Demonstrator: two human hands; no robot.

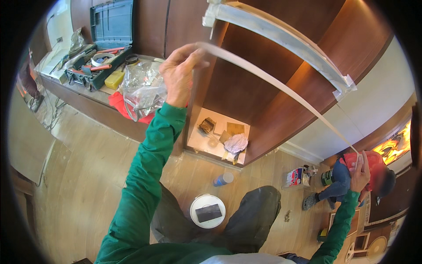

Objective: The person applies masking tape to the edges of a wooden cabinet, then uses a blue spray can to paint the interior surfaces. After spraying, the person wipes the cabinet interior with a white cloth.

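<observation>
A long, thin, pale strip [273, 80] is stretched between my two hands and bows slightly in front of the brown cabinet [263, 99]. My left hand [179, 77] pinches its upper end between thumb and fingers. At the lower right, my right hand [360, 175] is closed on the other end. Just above the strip runs a curved shelf edge [283, 36] with a pale grey face. Whitish tape [345, 88] wraps its right end, and more tape hangs at its left end. I cannot tell what the strip is made of.
An open toolbox [94, 66] and a clear plastic bag [143, 88] lie on the left ledge. A crumpled cloth [236, 143] is in the cabinet bottom. A phone [209, 213] rests on a white bucket lid [196, 206] between my legs. Another person [345, 176] crouches at right.
</observation>
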